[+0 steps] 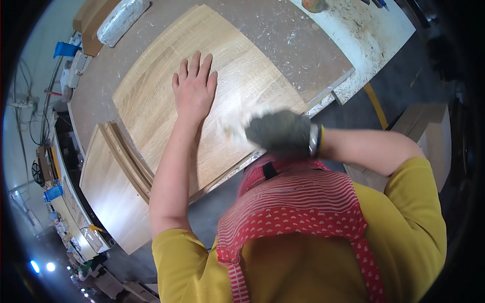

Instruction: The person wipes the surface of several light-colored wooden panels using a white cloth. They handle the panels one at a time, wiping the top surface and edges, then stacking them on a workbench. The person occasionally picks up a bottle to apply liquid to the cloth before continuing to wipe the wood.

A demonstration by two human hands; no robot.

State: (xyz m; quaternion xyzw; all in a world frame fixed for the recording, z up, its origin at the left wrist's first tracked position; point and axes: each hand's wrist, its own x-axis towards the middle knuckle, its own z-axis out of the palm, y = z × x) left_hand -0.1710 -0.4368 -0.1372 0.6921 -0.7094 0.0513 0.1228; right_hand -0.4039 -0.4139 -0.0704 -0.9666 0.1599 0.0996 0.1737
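Note:
A large wood-grain panel (237, 70) lies flat on the worktable in front of me. My left hand (194, 96), bare and with fingers spread, rests flat on it. My right hand (280, 134) wears a dark glove and is closed on a whitish rag (233, 127) over the panel's near right part. Motion smears both the rag and the glove, so I cannot tell whether the rag touches the surface. The gloved fingertips are hidden.
More wood-grain panels (112, 194) with narrow edge strips (126, 159) lean at the left. A white wrapped bundle (123, 21) lies at the table's far left, beside a brown cardboard piece (96, 25). Cardboard boxes (424, 131) stand on the floor at right, near a yellow floor line (376, 106).

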